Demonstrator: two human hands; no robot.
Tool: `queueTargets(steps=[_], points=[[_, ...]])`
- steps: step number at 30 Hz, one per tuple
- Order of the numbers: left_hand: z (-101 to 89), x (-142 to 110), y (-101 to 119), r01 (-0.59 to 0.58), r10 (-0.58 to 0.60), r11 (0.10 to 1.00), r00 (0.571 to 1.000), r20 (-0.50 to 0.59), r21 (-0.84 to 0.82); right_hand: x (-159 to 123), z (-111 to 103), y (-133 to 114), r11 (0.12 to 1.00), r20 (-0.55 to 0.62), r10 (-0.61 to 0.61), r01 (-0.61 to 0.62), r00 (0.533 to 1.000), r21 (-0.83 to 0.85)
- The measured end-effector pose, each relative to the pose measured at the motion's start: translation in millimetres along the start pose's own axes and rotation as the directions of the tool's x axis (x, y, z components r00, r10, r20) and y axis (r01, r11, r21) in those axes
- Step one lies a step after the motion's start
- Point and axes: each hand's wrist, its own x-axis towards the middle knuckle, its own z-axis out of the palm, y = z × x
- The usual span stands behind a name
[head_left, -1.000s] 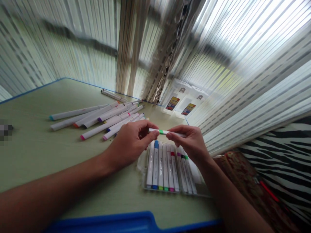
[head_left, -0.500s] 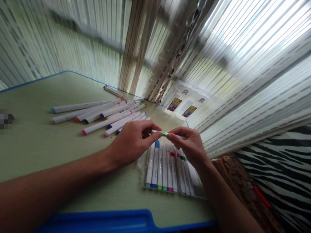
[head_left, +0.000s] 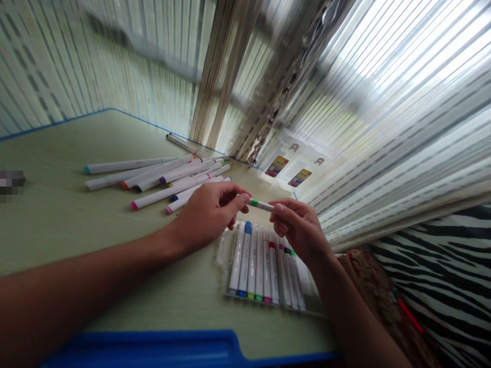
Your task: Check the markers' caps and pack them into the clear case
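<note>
A white marker [head_left: 262, 205] with a green band is held level between my two hands, above the far end of a clear plastic case. My left hand [head_left: 210, 209] pinches its left end between thumb and fingers. At the other end, my right hand [head_left: 299, 222] grips the barrel. Below them lies the open case [head_left: 253, 300], with several white markers [head_left: 260, 266] side by side in it; their ends show blue, lime, green, pink, red and black. My right forearm partly covers the right side of the case.
Loose white markers [head_left: 153, 176] lie in a heap on the pale green table [head_left: 76, 225], left of the case. A clear lid [head_left: 293, 163] with two labels stands at the back against string curtains [head_left: 153, 61]. A blue edge tray [head_left: 153, 347] is at the front; zebra-striped fabric [head_left: 445, 266] is right.
My right hand has slid right along the marker, baring more of its barrel and green band. My left hand has shifted slightly left and up, still pinching it.
</note>
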Motion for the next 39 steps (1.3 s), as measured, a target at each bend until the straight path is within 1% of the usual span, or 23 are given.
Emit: queueTargets(steps=[9,17,23,28,33,39], points=[[-3.3,7.2,-6.4,0.055,-0.061,0.985,0.998,-0.034,-0.161,-0.7,-0.4,-4.2,0.996,-0.008,0.025,-0.024,1.000,0.089],[-3.1,8.4,-2.6,0.101,-0.117,0.960,0.992,-0.050,-0.260,-1.3,-0.7,-8.3,0.992,0.004,0.016,-0.016,1.000,0.121],[-3.2,9.4,-3.6,0.123,-0.154,0.930,0.986,-0.062,-0.347,-2.4,-0.4,-12.1,0.982,0.029,0.037,-0.042,0.999,0.183],[-3.0,10.0,-3.4,0.149,-0.187,0.903,0.981,-0.056,-0.404,-3.0,-0.1,-13.1,0.977,0.045,0.044,-0.053,0.998,0.207],[-2.4,9.1,-0.3,0.172,-0.215,0.871,0.976,-0.043,-0.461,-1.7,-1.7,-11.9,0.980,0.023,0.035,-0.039,0.999,0.197],[-2.0,7.5,0.7,0.164,-0.185,0.854,0.983,0.006,-0.494,0.9,-2.9,-10.9,0.977,-0.018,0.038,-0.033,0.999,0.212]])
